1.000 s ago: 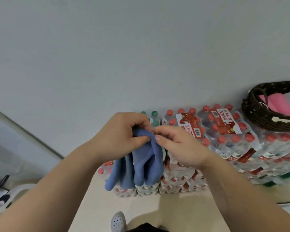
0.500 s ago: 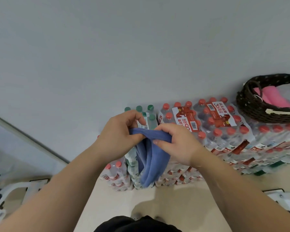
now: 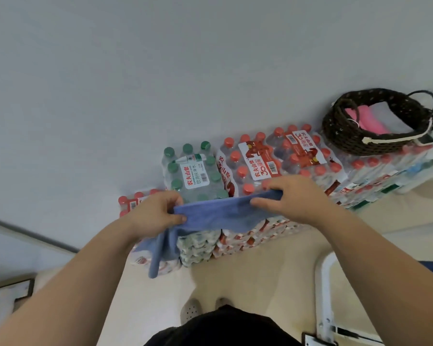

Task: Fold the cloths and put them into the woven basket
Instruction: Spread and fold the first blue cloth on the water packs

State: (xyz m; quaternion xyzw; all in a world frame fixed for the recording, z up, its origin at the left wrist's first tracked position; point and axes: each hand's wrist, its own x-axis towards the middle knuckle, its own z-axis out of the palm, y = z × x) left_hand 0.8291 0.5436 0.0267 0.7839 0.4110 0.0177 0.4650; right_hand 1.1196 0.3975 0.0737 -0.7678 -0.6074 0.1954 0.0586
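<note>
1. Blue cloth [image 3: 225, 213]: we hold it in the air in front of the near edge of the stacked bottle packs. It is pulled into a flat band between both hands, and a loose tail hangs below the left end.
2. Left hand [image 3: 150, 216]: thumb and fingers pinch the band's left end.
3. Right hand [image 3: 293, 198]: the fingers curl over the top edge at the right end and grasp it, with the thumb laid along the near face.
4. Woven basket [image 3: 355, 143]: dark brown, it stands on top of the packs at their far right end, well apart from the blue cloth.
5. Basket contents: a pink cloth [image 3: 368, 121] and a pale cloth [image 3: 390, 116] lie side by side.
6. Progress, as we judge it: two cloths are stowed. The blue one is mid-fold and not yet compact, so the rest of its folding and the carry to the right are left. We see no other loose cloths.
7. Green-capped pack [image 3: 193, 171]: the white label reads "农夫山泉", with a smaller line that looks like "饮用纯净水" and a barcode.
8. Red-capped packs [image 3: 258, 161]: the label reads "农夫山泉" with a large "30" and a barcode. The neighbouring label is turned away, and we cannot read it with confidence.
</note>
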